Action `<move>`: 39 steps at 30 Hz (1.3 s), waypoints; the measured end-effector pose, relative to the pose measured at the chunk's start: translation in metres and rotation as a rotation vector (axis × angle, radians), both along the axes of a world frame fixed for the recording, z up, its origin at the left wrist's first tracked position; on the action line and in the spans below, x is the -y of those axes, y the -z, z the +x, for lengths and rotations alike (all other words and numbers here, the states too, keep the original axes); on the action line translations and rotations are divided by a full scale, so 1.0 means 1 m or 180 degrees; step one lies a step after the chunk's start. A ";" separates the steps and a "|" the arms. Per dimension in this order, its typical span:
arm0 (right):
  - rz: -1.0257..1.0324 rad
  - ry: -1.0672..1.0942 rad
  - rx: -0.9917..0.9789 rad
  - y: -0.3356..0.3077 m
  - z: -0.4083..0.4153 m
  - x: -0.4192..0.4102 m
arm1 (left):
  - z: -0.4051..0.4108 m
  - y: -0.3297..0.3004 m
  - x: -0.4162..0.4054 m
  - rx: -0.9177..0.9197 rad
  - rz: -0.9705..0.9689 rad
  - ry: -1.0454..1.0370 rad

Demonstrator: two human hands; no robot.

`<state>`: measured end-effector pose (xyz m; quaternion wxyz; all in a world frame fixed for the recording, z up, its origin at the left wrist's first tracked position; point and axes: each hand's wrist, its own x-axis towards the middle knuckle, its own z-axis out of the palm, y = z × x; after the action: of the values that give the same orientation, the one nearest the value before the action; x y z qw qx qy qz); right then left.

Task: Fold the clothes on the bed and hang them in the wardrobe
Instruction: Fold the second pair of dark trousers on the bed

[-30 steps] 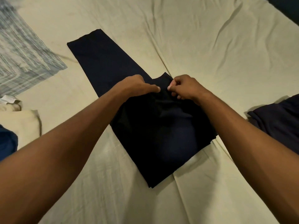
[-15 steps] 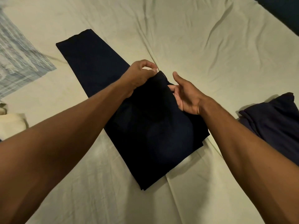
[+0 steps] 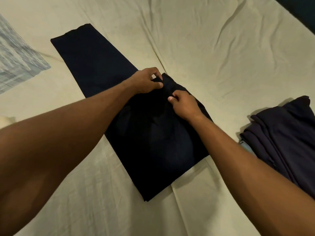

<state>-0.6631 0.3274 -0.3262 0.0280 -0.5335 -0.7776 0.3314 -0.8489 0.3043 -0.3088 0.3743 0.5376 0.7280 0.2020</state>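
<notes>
A person's two bare forearms reach across a bed (image 3: pixel 213 48) covered in a creased, pale cream sheet, where a pair of dark navy trousers (image 3: pixel 153 142) lies spread flat at the centre of the view, running on a diagonal from upper left to lower right. The narrow far end of the trousers (image 3: pixel 88 53) extends toward the upper left, while the wider near part sits doubled beneath the hands. The left hand (image 3: pixel 146 80) closes its grip on the fabric at the upper edge of the folded part, thumb and curled fingers pinching a small ridge of cloth. Just beside it and slightly nearer the camera, the right hand (image 3: pixel 183 104) likewise has its fingers curled, pinching the same dark cloth between thumb and forefinger; the two hands are close together but not touching. To the right, well apart from the trousers, a second dark navy garment (image 3: pixel 286 133) lies in a loosely folded heap on the sheet, with a small pale blue edge (image 3: pixel 245 146) showing at its near side. At the far left edge lies a blue-and-white patterned cloth (image 3: pixel 15 60), flat on the bed. A dark surface (image 3: pixel 300 11) cuts across the upper right corner beyond the sheet.
</notes>
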 end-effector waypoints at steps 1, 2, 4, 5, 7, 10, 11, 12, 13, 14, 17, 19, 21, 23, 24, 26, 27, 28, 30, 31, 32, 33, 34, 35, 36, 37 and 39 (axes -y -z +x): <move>0.0136 -0.0015 0.0016 0.003 0.000 0.002 | 0.001 0.002 -0.002 -0.0045 0.0114 -0.0064; 0.0212 0.0007 -0.0076 0.003 0.000 0.003 | 0.001 0.001 -0.003 -0.0077 0.0256 -0.0140; 0.0370 0.0157 -0.0347 0.001 0.001 0.003 | 0.000 0.000 -0.005 -0.0290 0.0507 -0.0227; 0.0504 0.0193 -0.0405 0.000 0.001 0.004 | -0.001 0.000 -0.005 -0.0466 0.0597 -0.0222; 0.0894 0.0112 -0.0148 -0.001 0.002 0.008 | 0.002 0.000 -0.005 -0.0821 0.0678 -0.0180; 0.1557 -0.0138 0.0517 0.006 0.002 0.019 | 0.015 0.006 -0.003 -0.1460 0.0675 -0.0068; 0.1748 -0.0164 0.0600 0.010 0.003 0.021 | 0.018 0.007 -0.003 -0.1597 0.0719 -0.0073; 0.1933 -0.0157 0.0607 0.012 0.003 0.021 | 0.020 0.007 -0.001 -0.1702 0.0796 -0.0125; 0.2117 -0.0121 0.0565 0.014 0.003 0.021 | 0.022 0.006 0.001 -0.1798 0.0899 -0.0213; 0.2302 -0.0068 0.0521 0.016 0.003 0.021 | 0.022 0.005 0.002 -0.1905 0.1030 -0.0304; 0.2701 0.0112 0.0404 0.021 0.000 0.019 | 0.023 0.001 0.009 -0.2181 0.1298 -0.0442; 0.2832 0.0210 0.0281 0.022 -0.002 0.022 | 0.021 -0.003 0.012 -0.2274 0.1382 -0.0465; 0.2899 0.0336 0.0167 0.019 -0.008 0.022 | 0.018 -0.009 0.011 -0.2380 0.1475 -0.0514; 0.2805 0.0387 0.0107 0.017 -0.012 0.021 | 0.015 -0.011 0.009 -0.2506 0.1525 -0.0509; 0.2665 0.0335 0.0156 0.019 -0.013 0.020 | 0.014 -0.010 0.008 -0.2542 0.1471 -0.0456; 0.2262 0.0123 0.0441 0.028 -0.011 0.018 | 0.012 0.002 0.006 -0.2405 0.1169 -0.0300; 0.2103 0.0024 0.0600 0.032 -0.010 0.017 | 0.009 0.010 0.007 -0.2237 0.0963 -0.0267; 0.2022 -0.0042 0.0712 0.035 -0.008 0.015 | 0.006 0.018 0.010 -0.2036 0.0788 -0.0304; 0.2004 -0.0062 0.0715 0.036 -0.006 0.013 | 0.001 0.028 0.017 -0.1700 0.0736 -0.0541; 0.2001 -0.0054 0.0640 0.036 -0.007 0.011 | -0.002 0.031 0.019 -0.1621 0.0783 -0.0600; 0.1982 -0.0043 0.0554 0.036 -0.007 0.011 | -0.003 0.032 0.021 -0.1569 0.0778 -0.0564; 0.1959 -0.0023 0.0459 0.036 -0.007 0.010 | -0.005 0.032 0.021 -0.1488 0.0742 -0.0460; 0.1938 0.0001 0.0353 0.036 -0.006 0.009 | -0.005 0.030 0.021 -0.1335 0.0672 -0.0377; 0.1928 0.0035 0.0221 0.035 -0.005 0.010 | -0.007 0.026 0.020 -0.1129 0.0620 -0.0350; 0.1935 0.0095 0.0041 0.033 -0.005 0.010 | -0.008 0.021 0.020 -0.0918 0.0603 -0.0367; 0.1957 0.0166 -0.0187 0.029 -0.005 0.011 | -0.010 0.015 0.021 -0.0771 0.0664 -0.0401; 0.2002 0.0279 -0.0657 0.018 -0.007 0.014 | -0.014 0.001 0.024 -0.0738 0.0951 -0.0471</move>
<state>-0.6704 0.3138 -0.3443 0.2843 -0.4953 -0.8112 0.1259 -0.8633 0.2806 -0.3098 0.1882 0.5519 0.7657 0.2715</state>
